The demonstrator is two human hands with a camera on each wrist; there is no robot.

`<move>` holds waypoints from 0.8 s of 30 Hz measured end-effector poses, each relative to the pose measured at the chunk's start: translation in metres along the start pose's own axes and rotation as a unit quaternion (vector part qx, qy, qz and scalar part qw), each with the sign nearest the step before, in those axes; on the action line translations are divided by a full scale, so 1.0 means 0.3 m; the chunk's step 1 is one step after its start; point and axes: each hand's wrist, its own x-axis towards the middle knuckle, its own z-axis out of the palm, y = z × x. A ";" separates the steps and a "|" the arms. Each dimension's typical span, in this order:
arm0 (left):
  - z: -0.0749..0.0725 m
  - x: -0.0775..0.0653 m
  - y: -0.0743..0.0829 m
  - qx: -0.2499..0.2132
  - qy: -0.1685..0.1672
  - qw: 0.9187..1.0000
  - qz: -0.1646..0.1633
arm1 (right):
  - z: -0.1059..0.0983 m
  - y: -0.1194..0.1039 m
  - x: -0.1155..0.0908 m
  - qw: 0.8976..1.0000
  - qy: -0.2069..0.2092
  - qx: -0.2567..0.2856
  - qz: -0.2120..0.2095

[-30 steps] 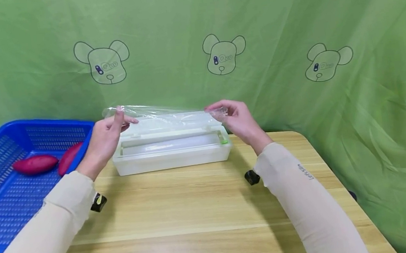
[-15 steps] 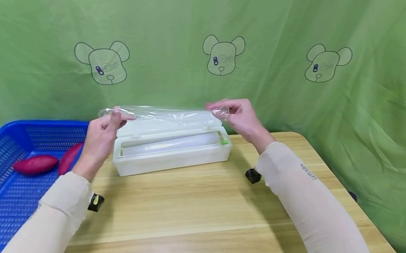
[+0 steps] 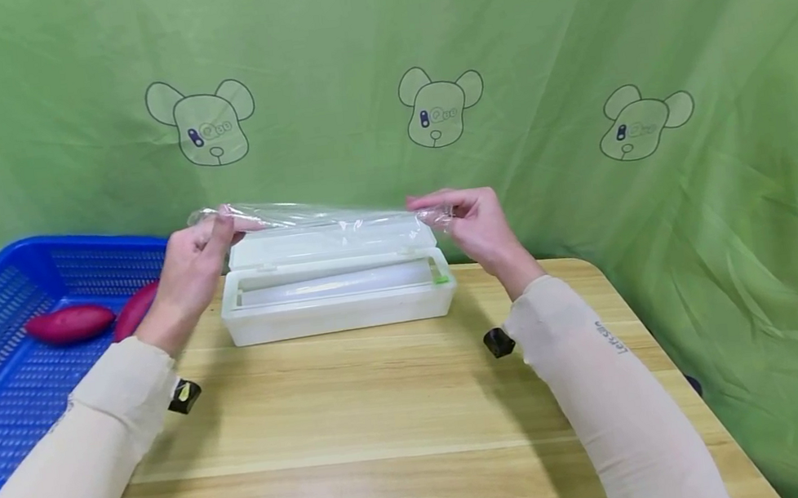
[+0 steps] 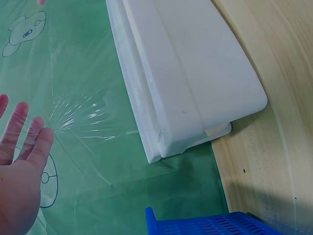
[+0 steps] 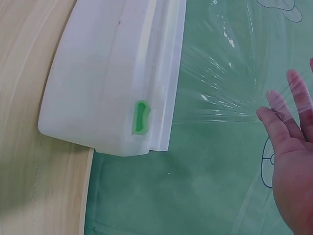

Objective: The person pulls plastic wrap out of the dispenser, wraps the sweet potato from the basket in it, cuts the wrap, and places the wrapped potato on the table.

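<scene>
A sheet of clear cling film (image 3: 321, 211) is stretched between both hands, above and behind a white dispenser box (image 3: 340, 318). My left hand (image 3: 188, 275) pinches the film's left corner between thumb and finger, and my right hand (image 3: 483, 227) pinches its right corner. In the wrist views, creases in the film fan out from each pinch and run to the box. The box's lid (image 3: 274, 251) stands raised at the back, partly seen through the film. A white roll (image 3: 332, 284) lies inside the box, and a green slider (image 5: 141, 117) sits at its right end.
At the left stands a blue plastic basket (image 3: 21, 243) with two dark red sweet potatoes (image 3: 70, 324) visible in it. The box rests near the back edge of the wooden table (image 3: 352, 419). A green curtain (image 3: 318, 61) hangs close behind.
Both hands have moved slightly apart, the left to the left and the right to the right, and have risen a little. The film between them is stretched wider; the box has stayed put.
</scene>
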 end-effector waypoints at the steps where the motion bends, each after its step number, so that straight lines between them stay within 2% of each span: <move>1: -0.001 0.001 0.002 0.001 0.002 1.000 0.000 | 0.000 -0.002 0.001 1.000 0.001 0.003 -0.005; 4: -0.003 0.003 0.005 0.010 0.008 1.000 0.008 | -0.001 -0.010 0.004 1.000 0.004 0.011 -0.014; 9: -0.006 0.002 0.013 0.014 0.013 1.000 0.019 | -0.004 -0.029 0.005 1.000 0.009 0.013 -0.005; 16: -0.016 -0.006 0.023 -0.008 0.006 1.000 0.015 | -0.006 -0.063 0.005 1.000 0.004 0.018 0.002; 24: -0.026 -0.012 0.023 0.003 0.013 1.000 0.009 | -0.005 -0.083 0.004 1.000 0.000 0.010 0.005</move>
